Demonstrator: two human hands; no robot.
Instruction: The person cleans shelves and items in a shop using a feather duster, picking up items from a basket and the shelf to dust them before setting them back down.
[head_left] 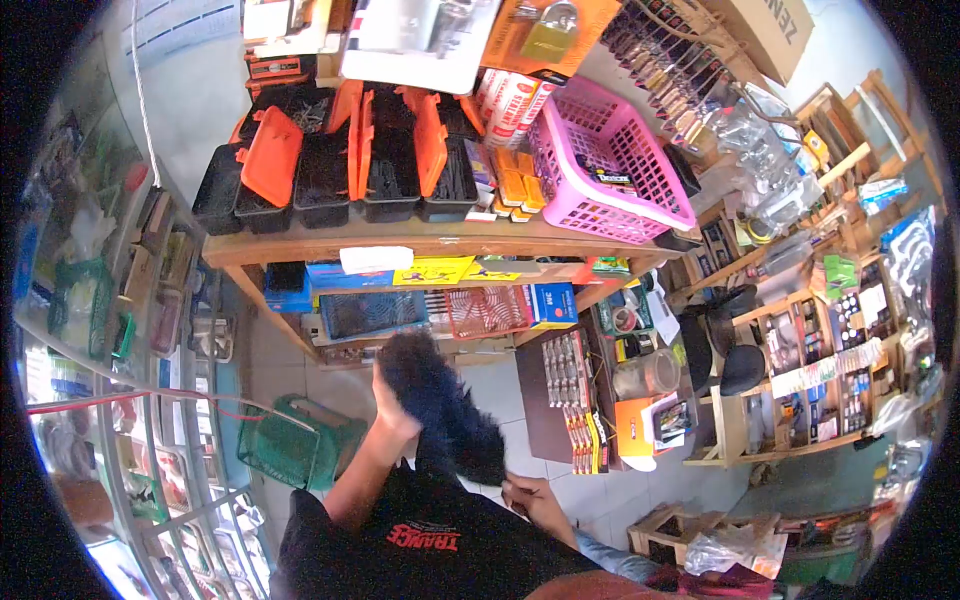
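Observation:
A dark, fluffy duster, black to deep blue, slants across the space in front of my body. My left hand is closed against its upper end; the feathery part hides the fingers and motion blurs them. At the lower right end, my right hand has its fingers curled in and pressed together on the duster's tip. Whether a handle lies inside that grip I cannot make out. Below both hands is my black shirt with red lettering.
A wooden shelf ahead carries black bins with orange lids and a pink basket. Glass cabinets line the left side. A green basket stands on the tiled floor. Packed racks and a brown table are at right.

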